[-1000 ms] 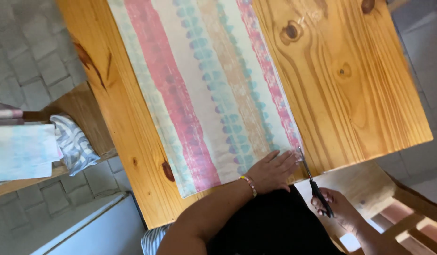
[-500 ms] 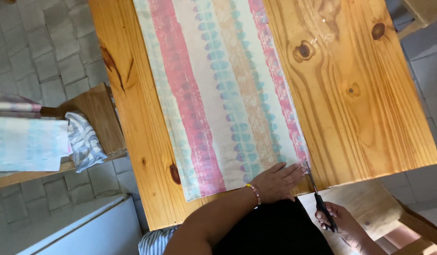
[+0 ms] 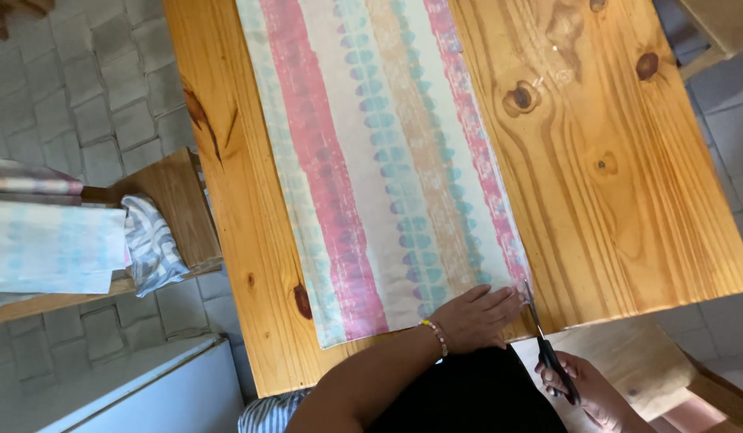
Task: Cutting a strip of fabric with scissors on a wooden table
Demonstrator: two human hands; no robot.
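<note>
Pressing striped fabric [image 3: 387,160] corner, left hand [image 3: 476,317], scissors [image 3: 548,345] at edge

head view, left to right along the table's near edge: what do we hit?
Folded fabric stack on the side bench → wooden table bare left strip → striped cloth → left hand pressing its corner → scissors at the cloth's right edge, in the right hand → bare tabletop.

Soft even daylight, faint shadows, slight motion blur.
</note>
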